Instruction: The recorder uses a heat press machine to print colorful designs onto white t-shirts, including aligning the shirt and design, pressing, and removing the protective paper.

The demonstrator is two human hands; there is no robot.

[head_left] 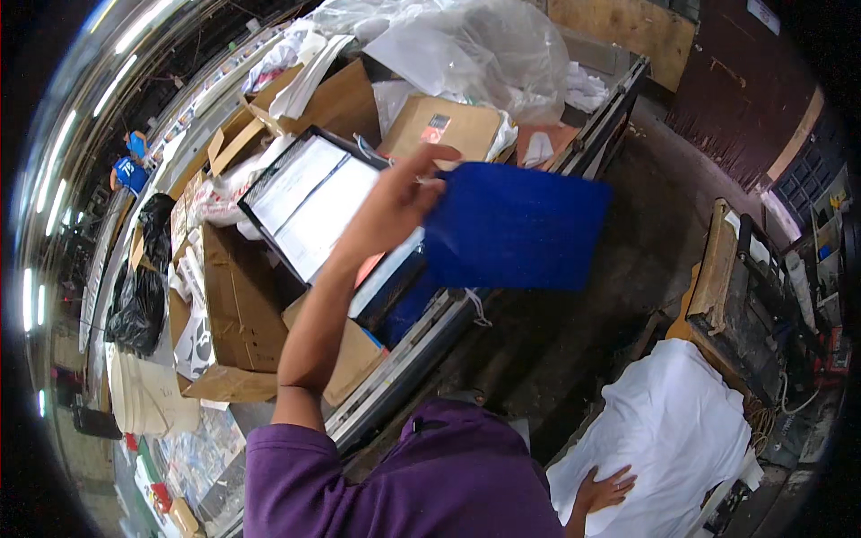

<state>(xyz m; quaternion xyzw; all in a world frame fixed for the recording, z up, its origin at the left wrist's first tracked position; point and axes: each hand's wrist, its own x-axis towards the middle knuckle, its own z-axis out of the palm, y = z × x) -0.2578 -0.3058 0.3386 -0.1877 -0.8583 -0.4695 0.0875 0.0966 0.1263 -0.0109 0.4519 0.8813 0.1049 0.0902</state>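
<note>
My left hand (pixel 395 199) reaches out over the long table and pinches the left edge of a flat, deep blue rectangular sheet (pixel 525 226). The sheet hangs past the table's edge, over the floor; its exact material is hard to tell. Just left of that hand, a black tray (pixel 260 208) holds white printed papers (pixel 309 202). My right hand (pixel 603 490) lies flat on a white cloth (pixel 668 421), fingers apart. The cloth is draped over something whose shape stays hidden.
An open cardboard box (pixel 242 305) and a black plastic bag (pixel 139 305) crowd the table's left. Clear plastic wrap (pixel 484 54) heaps at the far end. A metal rail (pixel 395 381) edges the table. At right stands a worn machine with a padded top (pixel 731 300).
</note>
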